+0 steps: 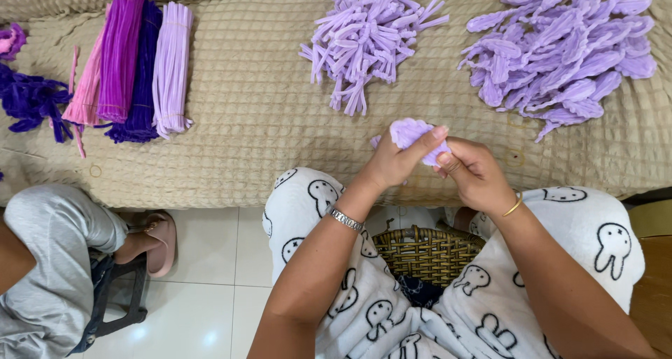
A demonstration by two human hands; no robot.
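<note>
A wide surface covered in a beige waffle-textured cloth [266, 114] fills the upper part of the view, its front edge hanging down toward a floor of pale glossy tiles [210, 261]. At the far left of the cloth lies a tangle of dark purple fuzzy stems [28, 100], with a small magenta piece [10, 40] above it. Beside them lie bundles of long straight stems side by side: pink [87, 93], magenta [120, 47], deep violet [143, 79] and pale lilac [171, 68].

Below, at the left edge, another person's leg in grey trousers [49, 261] shows, with a foot in a pink slipper [159, 243] resting by a dark stool [115, 303].

Toward the middle of the cloth sits a loose heap of short lilac stem pieces [367, 40]. Just in front of it, over the cloth's front edge, the left hand [395, 164] pinches a small lilac fuzzy piece [411, 133] between thumb and fingers; a silver bracelet [346, 219] circles that wrist. The right hand [476, 171] meets it from the other side, fingertips closed on the same piece, with a thin gold bangle [513, 207] on the wrist.

Beneath the hands, a woven wicker basket [427, 252] rests between knees clad in white fleece printed with rabbit outlines [595, 240].

At the far right of the cloth lies a larger heap of lilac looped, petal-shaped pieces [560, 47]
</note>
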